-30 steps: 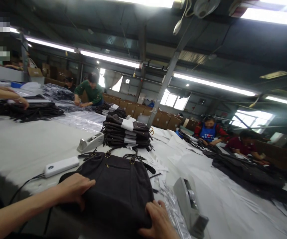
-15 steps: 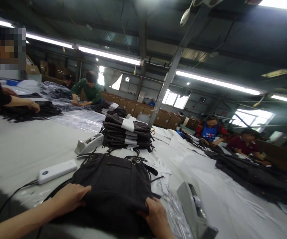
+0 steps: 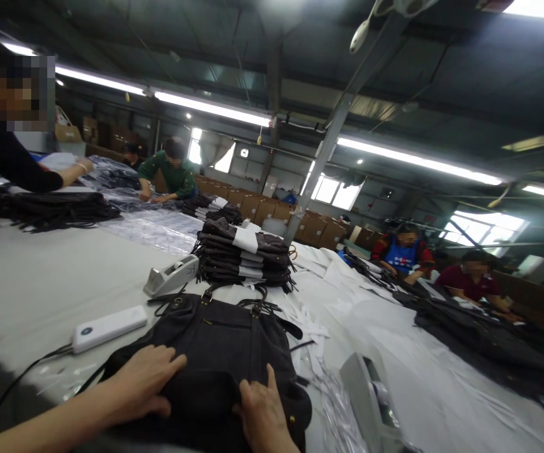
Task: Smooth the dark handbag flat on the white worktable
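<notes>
Head view, the only one: a dark bag (image 3: 225, 352) lies flat on the grey table (image 3: 31, 277) at abt 6 o'clock of the frame, straps and buckles at its far end twd 12. Left hand (image 3: 147, 380) lies palm-down on the bag's near left part, fingers spread and flat, pressing, not closed on anything. Right hand (image 3: 262, 409) is at the near right, fingers curled over a fold of the fabric w/ index pointing up; looks like a loose pinch on the bag, but can't tell for sure. Progress, judged from how things lie: near end looks doubled over, far end w/ handles not yet tucked, so folding seems partway. At 12 from the bag a stack of folded bags (image 3: 243, 258) w/ white paper bands stands done, several high. A tape dispenser (image 3: 170, 277) sits at 11, a second dispenser (image 3: 371, 402) at 3, close to the right hand. White power bank (image 3: 109, 327) w/ cable at 9. White paper strips (image 3: 314, 327) lie scattered at 2. Containers: cardboard boxes (image 3: 319, 229) line the far wall, contents not visible; no bin or tray near the hands. Whether the bag holds anything can't be told. Other workers' hands at far left and far right handle more dark bags.
</notes>
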Available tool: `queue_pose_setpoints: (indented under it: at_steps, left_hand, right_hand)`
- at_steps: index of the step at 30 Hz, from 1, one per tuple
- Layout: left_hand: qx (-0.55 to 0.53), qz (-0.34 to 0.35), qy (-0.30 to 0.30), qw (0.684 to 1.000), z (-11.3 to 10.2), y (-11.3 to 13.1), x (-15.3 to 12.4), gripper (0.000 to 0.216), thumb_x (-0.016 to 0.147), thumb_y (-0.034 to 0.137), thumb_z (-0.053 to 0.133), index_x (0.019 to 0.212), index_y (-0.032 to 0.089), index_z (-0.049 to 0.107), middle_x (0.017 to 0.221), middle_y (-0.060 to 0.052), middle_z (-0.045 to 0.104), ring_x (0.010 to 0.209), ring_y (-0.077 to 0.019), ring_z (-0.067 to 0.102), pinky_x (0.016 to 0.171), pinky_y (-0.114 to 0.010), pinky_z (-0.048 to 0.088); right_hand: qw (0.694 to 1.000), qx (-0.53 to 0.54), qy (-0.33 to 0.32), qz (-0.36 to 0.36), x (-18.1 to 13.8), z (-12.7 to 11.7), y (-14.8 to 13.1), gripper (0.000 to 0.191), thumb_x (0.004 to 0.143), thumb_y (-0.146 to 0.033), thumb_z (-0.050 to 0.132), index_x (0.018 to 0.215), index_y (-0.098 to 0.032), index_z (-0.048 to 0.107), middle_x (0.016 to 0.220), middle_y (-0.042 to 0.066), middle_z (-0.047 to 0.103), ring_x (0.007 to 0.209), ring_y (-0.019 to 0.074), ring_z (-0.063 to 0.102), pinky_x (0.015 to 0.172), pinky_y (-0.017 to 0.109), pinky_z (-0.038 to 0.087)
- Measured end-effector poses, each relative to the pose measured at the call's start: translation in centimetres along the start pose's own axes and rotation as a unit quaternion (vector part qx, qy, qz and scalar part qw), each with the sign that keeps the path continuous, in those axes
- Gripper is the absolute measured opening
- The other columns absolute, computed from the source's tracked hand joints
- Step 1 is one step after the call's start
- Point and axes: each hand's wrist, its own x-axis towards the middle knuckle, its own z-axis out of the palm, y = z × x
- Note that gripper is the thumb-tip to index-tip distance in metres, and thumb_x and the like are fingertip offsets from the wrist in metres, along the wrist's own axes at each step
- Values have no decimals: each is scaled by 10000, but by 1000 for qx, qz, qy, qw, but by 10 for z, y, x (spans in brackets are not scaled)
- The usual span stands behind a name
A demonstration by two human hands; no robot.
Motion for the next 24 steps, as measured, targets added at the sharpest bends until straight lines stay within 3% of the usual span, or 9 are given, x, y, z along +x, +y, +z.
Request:
queue_pose_setpoints:
  at_steps: [2, 5, 8, 10, 14, 18, 21, 23, 24]
  left_hand:
    - [17, 3, 17, 1000, 7, 20, 8, 913, 519, 360, 864, 1332, 218, 473, 1104, -116, 664, 989, -349, 623, 898, -514, 471]
    - [65, 10, 32, 997, 39, 32, 13, 459, 726, 115, 670, 1164, 222, 583, 892, -66, 703, 788, -278, 671, 703, -401, 529]
    - [148, 98, 161, 971, 87, 16, 4, 326, 835, 8, 416, 947, 239, 616, 759, -23, 663, 673, -206, 635, 634, -329, 491]
    - [169, 139, 247, 944, 112, 0, -4, 339, 845, 3, 383, 967, 238, 594, 837, -32, 670, 681, -183, 622, 643, -314, 471]
    - [122, 170, 306, 929, 123, -13, -7, 352, 823, -11, 362, 965, 237, 567, 844, -10, 654, 656, -166, 601, 612, -299, 440]
    - [60, 156, 305, 938, 112, -12, -6, 348, 819, -5, 376, 936, 255, 575, 787, 21, 639, 642, -153, 595, 613, -285, 438]
    - [52, 143, 280, 948, 112, -16, -14, 382, 830, 5, 382, 986, 274, 604, 890, 8, 690, 733, -140, 639, 678, -258, 477]
    - [57, 115, 259, 957, 117, -20, -22, 410, 847, 20, 372, 994, 300, 633, 988, -7, 715, 850, -162, 665, 767, -284, 504]
    - [59, 97, 254, 960, 120, -21, -26, 424, 856, 28, 363, 988, 312, 648, 1027, -13, 720, 903, -180, 668, 810, -312, 511]
  right_hand:
    - [987, -55, 136, -71, -10, 27, -2, 183, 763, -43, 487, 681, -202, 524, 542, -17, 575, 563, 154, 574, 1020, 476, 416]
    - [948, -63, 288, -119, -24, 50, -5, 311, 755, 48, 331, 656, -203, 485, 569, -3, 551, 632, 142, 571, 1055, 384, 373]
    - [937, -46, 312, -147, -34, 42, 0, 273, 776, 19, 376, 814, -170, 569, 750, 36, 642, 818, 158, 611, 1134, 404, 266]
    - [964, -21, 212, -161, -38, 15, 13, 210, 820, -144, 524, 1021, -170, 580, 902, 47, 672, 957, 195, 608, 1177, 480, 158]
    - [981, 94, -144, -85, -40, -69, 55, 769, 642, -556, 745, 1297, -294, 439, 1161, 47, 640, 1296, 304, 433, 1149, 644, 39]
    - [961, 125, -242, -46, -34, -108, 83, 590, 612, -603, 740, 1073, -272, 579, 1093, 32, 673, 1247, 275, 500, 1163, 622, 36]
    - [988, 43, -143, -41, -42, -80, 88, 253, 708, -388, 742, 831, -212, 609, 816, -2, 696, 849, 181, 670, 1156, 528, 256]
    - [997, 13, 23, -77, -59, -44, 88, 42, 825, -169, 579, 812, -196, 609, 742, -5, 698, 739, 138, 679, 1055, 405, 444]
    - [988, 8, 115, -107, -71, -25, 87, 166, 845, -89, 487, 857, -190, 617, 777, 9, 718, 774, 132, 691, 983, 345, 508]
